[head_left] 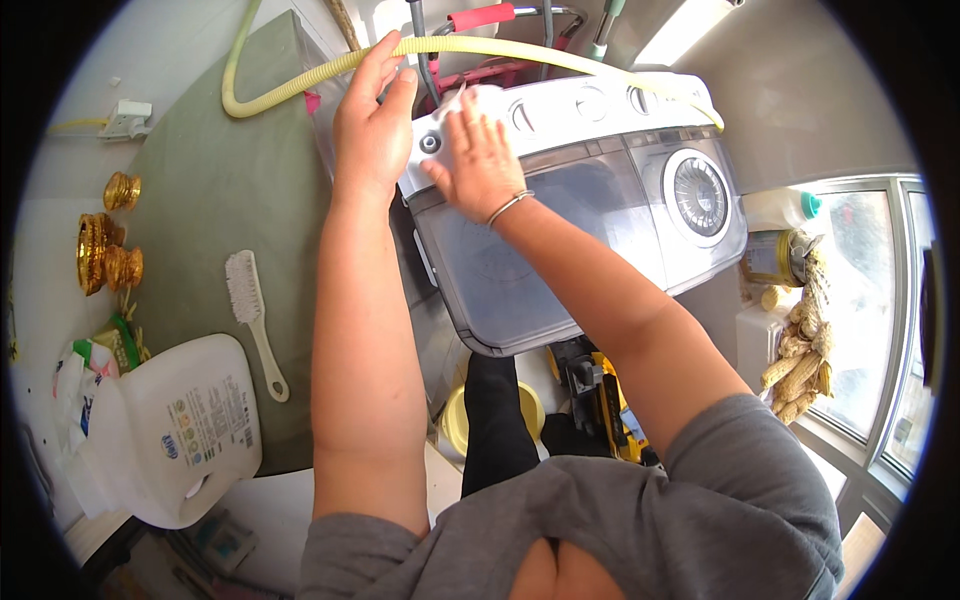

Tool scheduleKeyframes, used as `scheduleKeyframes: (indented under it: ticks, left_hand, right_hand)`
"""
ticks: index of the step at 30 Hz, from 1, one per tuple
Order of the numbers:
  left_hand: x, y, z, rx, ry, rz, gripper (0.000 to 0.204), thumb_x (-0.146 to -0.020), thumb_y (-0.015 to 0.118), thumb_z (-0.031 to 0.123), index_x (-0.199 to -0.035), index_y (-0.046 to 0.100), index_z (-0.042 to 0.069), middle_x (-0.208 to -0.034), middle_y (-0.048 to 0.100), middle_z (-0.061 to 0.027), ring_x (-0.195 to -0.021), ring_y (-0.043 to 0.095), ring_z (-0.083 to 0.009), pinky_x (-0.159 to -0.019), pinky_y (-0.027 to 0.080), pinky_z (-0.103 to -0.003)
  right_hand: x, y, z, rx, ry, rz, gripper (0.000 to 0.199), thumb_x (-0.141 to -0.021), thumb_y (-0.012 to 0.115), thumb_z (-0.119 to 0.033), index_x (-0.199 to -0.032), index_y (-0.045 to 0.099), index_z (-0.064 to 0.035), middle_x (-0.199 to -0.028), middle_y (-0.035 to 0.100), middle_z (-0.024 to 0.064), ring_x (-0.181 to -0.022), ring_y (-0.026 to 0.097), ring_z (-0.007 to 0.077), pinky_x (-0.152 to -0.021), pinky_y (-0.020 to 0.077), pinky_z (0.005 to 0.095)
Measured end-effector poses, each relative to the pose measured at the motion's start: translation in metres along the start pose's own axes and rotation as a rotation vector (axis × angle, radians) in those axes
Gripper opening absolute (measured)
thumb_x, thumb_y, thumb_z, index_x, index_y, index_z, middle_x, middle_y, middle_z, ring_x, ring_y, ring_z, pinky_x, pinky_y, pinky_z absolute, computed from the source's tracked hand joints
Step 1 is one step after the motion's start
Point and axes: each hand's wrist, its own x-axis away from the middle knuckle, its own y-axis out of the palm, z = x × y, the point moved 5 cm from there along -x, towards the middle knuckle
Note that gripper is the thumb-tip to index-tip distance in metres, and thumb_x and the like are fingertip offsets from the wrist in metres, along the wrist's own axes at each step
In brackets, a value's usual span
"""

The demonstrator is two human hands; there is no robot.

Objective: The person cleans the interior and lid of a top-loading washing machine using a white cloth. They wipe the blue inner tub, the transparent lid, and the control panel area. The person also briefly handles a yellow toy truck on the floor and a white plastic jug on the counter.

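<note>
A twin-tub washing machine (560,230) with a see-through grey lid stands in front of me. My right hand (478,165), with a bracelet at the wrist, lies flat on the left part of its white control panel (560,112), fingers spread. A pale patch lies at these fingertips; I cannot tell if it is a cloth. My left hand (375,130) is raised at the machine's left end, fingers stretched and thumb apart. Its fingertips are by the pale yellow ribbed hose (480,45), which runs across behind the panel; whether they touch it is unclear.
On the grey-green surface at left lie a white scrubbing brush (255,320) and a big white jug (190,430). Gold-coloured ornaments (100,250) stand beyond. Red-and-grey metal tubing (500,20) is behind the machine. At right, a tin (775,258) and a braided rope-like bundle (805,340) are by the window.
</note>
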Motion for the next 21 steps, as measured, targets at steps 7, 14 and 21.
scheduleKeyframes:
  ticks: [7, 14, 21]
  left_hand:
    - [0.002, -0.003, 0.005, 0.022, -0.018, 0.035, 0.047, -0.098, 0.053, 0.024, -0.141, 0.045, 0.008, -0.135, 0.053, -0.0105, -0.125, 0.046, -0.0169, -0.102, 0.032, -0.032]
    - [0.0, -0.004, 0.005, 0.009, 0.03, 0.083, 0.043, -0.096, 0.054, 0.017, -0.136, 0.049, 0.004, -0.125, 0.058, -0.0142, -0.119, 0.052, -0.0199, -0.101, 0.038, -0.03]
    - [-0.001, -0.008, -0.004, 0.056, 0.051, 0.066, 0.043, -0.095, 0.055, 0.017, -0.136, 0.049, 0.004, -0.121, 0.06, -0.0127, -0.112, 0.056, -0.0182, -0.099, 0.04, -0.029]
  right_hand:
    - [-0.017, 0.004, 0.006, 0.043, -0.097, 0.007, 0.074, -0.093, 0.043, -0.055, -0.143, 0.033, -0.0014, -0.151, 0.029, 0.0185, -0.136, 0.035, 0.0305, -0.115, 0.0193, 0.0505]
    - [0.02, 0.035, -0.076, 0.065, -0.406, -0.408, 0.052, -0.096, 0.039, -0.034, -0.135, 0.048, -0.0001, -0.145, 0.042, 0.0108, -0.143, 0.022, 0.025, -0.116, 0.0145, 0.0465]
    - [0.052, 0.002, -0.04, -0.035, -0.459, -0.229, 0.058, -0.094, 0.05, -0.04, -0.136, 0.047, -0.0008, -0.143, 0.043, 0.0126, -0.141, 0.028, 0.0263, -0.115, 0.0199, 0.045]
